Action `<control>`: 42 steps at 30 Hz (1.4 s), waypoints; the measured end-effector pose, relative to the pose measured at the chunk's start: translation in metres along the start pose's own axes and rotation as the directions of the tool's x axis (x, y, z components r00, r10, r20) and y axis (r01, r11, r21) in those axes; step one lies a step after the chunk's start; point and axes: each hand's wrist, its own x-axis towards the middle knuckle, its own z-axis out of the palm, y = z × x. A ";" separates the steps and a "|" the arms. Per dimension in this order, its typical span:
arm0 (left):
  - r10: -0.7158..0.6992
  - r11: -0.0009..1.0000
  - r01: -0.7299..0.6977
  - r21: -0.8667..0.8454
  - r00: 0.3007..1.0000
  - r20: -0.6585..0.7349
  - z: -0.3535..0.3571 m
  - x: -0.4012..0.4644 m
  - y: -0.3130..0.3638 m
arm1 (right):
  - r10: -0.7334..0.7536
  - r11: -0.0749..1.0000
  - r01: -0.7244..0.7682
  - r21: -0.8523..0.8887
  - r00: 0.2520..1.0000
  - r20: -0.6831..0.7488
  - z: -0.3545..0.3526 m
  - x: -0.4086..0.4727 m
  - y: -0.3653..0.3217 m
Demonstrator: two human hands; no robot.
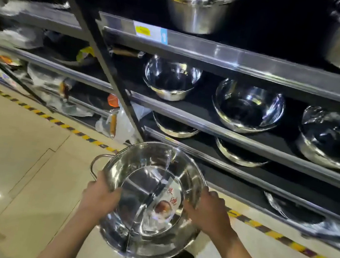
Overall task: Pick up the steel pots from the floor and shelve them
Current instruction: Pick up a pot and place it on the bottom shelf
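Both hands clamp the steel pot [150,200] by its rim — left hand [100,195] by the loop handle, right hand [207,210] opposite. It hangs above the floor, the shelf [250,138] ahead and up-right — nearer the right hand.

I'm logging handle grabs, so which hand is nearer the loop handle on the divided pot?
Left. The left hand grips the rim of the divided pot just below the loop handle; the right hand holds the opposite rim, across the pot from it.
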 end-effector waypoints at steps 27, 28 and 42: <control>0.194 0.937 -0.279 0.212 0.917 0.348 0.146 0.283 -0.033 | 0.419 0.883 -0.422 0.204 0.906 0.060 0.193 0.158 -0.002; 0.191 0.939 -0.276 0.205 0.914 0.357 0.163 0.294 -0.035 | 0.428 0.882 -0.428 0.199 0.903 0.046 0.204 0.171 0.007; 0.247 0.961 -0.275 0.038 0.909 0.337 0.373 0.481 -0.054 | 0.373 0.924 -0.364 0.114 0.925 -0.072 0.329 0.405 0.106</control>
